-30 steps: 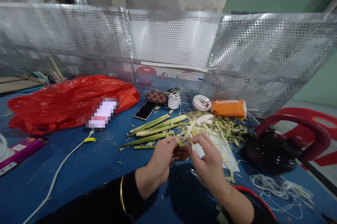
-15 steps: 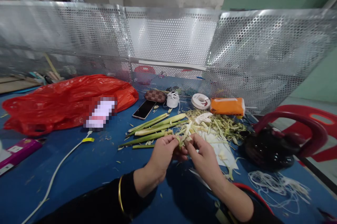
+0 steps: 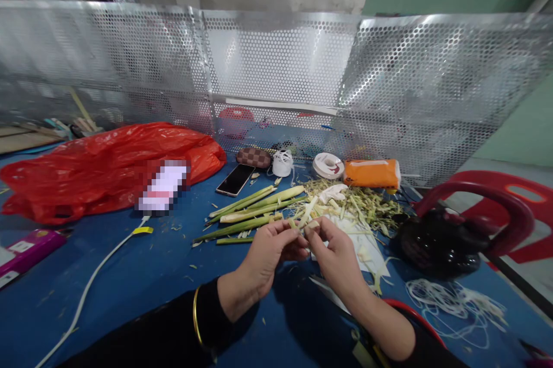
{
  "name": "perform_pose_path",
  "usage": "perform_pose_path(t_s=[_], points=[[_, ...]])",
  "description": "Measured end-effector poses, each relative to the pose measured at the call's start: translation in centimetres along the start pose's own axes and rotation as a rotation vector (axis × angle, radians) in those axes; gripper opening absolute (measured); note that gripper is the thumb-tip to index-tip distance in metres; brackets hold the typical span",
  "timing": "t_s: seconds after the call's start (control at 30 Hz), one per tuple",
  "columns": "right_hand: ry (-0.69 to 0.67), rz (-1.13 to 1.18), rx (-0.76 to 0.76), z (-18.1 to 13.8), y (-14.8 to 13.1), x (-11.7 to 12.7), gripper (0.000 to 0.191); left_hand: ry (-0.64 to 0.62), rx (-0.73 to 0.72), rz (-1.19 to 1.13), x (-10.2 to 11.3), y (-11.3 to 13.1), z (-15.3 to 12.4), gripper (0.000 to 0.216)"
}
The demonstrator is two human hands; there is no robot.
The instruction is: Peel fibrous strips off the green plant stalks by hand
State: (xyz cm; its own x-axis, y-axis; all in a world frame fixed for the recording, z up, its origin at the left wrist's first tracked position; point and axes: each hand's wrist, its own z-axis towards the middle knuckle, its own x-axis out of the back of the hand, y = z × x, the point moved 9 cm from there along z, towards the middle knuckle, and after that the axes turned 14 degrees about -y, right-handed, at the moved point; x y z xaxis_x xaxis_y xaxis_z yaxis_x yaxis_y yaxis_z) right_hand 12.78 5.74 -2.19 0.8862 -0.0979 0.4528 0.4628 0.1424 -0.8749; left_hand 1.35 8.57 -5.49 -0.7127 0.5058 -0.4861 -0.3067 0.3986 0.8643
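My left hand (image 3: 275,247) and my right hand (image 3: 330,250) meet over the front of the blue table. Between their fingertips is a pale green strip of plant stalk (image 3: 308,212), pinched from both sides. Part of the strip is hidden by the fingers. Just beyond my left hand lie several green plant stalks (image 3: 259,207), side by side. A heap of shredded plant peelings (image 3: 371,204) spreads beyond my right hand, next to a white paper sheet (image 3: 371,253) with scraps on it. Under my right wrist a metal blade (image 3: 329,293) shows in part.
A black kettle (image 3: 436,247) with a dark red handle stands right, beside tangled white string (image 3: 458,304). Along the back are a dark phone (image 3: 236,179), a checkered case (image 3: 254,157), a white spool (image 3: 328,165) and an orange pack (image 3: 371,173). A red plastic bag (image 3: 99,155) lies left.
My fingers have shifted slightly on the stalk strip, and my left thumb lies straighter along it. The camera view has moved a little; the things on the table stay put.
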Motion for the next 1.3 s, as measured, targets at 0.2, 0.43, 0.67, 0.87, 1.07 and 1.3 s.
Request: perform_pose_path(t_s=[0.2,0.43,0.67,0.87,1.07,1.3], points=[[-0.024,-0.101,0.022,-0.1,-0.8,0.2,0.013,0.107,-0.119,0.018,1.4,1.5,0.3,0.016],[-0.005,-0.148,0.16,-0.7,-1.9,0.2,0.009,0.161,-0.081,-0.058,2.4,1.1,0.5,0.012],[0.103,-0.789,0.543,-1.5,-5.9,0.4,0.04,0.138,0.018,-0.064,1.7,0.7,0.3,0.015],[-0.002,-0.954,0.798,-2.8,-7.1,-1.3,0.029,0.068,0.138,-0.192,1.1,-0.8,0.5,0.01],[-0.002,-0.913,0.857,-3.5,-7.2,-1.1,0.027,0.051,0.151,-0.123,1.1,-1.3,0.7,0.012],[-0.008,-0.551,0.658,-1.5,-6.5,0.5,0.017,-0.013,0.018,0.215,0.1,1.2,0.3,0.019]])
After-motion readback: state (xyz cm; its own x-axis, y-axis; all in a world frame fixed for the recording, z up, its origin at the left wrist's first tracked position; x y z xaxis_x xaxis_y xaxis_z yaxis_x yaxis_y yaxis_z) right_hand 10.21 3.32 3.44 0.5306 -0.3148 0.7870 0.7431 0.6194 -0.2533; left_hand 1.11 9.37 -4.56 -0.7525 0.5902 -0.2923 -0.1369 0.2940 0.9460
